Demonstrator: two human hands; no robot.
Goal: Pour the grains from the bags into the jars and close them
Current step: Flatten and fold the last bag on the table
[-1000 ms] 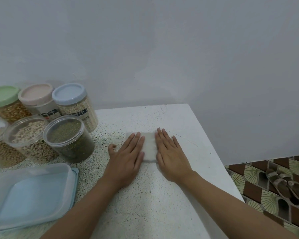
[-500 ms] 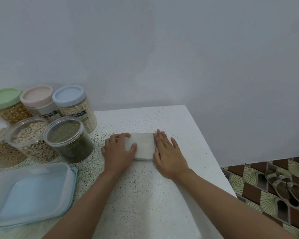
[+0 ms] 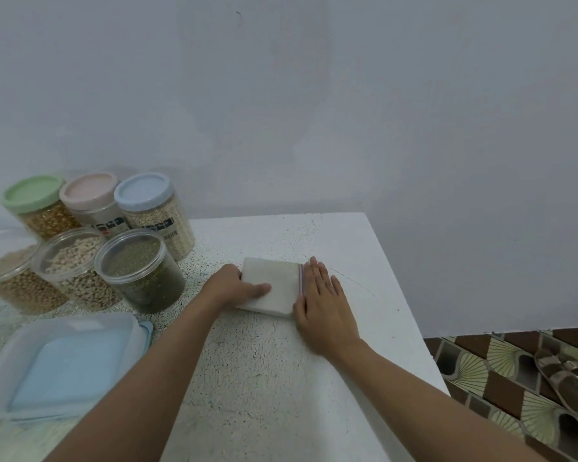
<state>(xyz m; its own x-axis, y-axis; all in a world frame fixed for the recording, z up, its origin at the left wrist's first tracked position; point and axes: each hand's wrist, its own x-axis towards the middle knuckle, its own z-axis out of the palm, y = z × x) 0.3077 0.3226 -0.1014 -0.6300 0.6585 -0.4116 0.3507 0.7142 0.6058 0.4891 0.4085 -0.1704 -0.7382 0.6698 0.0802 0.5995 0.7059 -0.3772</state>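
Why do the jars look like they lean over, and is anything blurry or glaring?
Head view: the wide-angle lens tilts the jars leftward; the light is soft and even, with only faint shadows on the table; the leftmost jar looks smeared at the frame edge; no harsh glare anywhere.

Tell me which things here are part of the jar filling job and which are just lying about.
Job: folded zip bag, left hand gripping it, right hand flat at its zip edge, grain jars.
Lying about: flat blue box, sandals on the floor.
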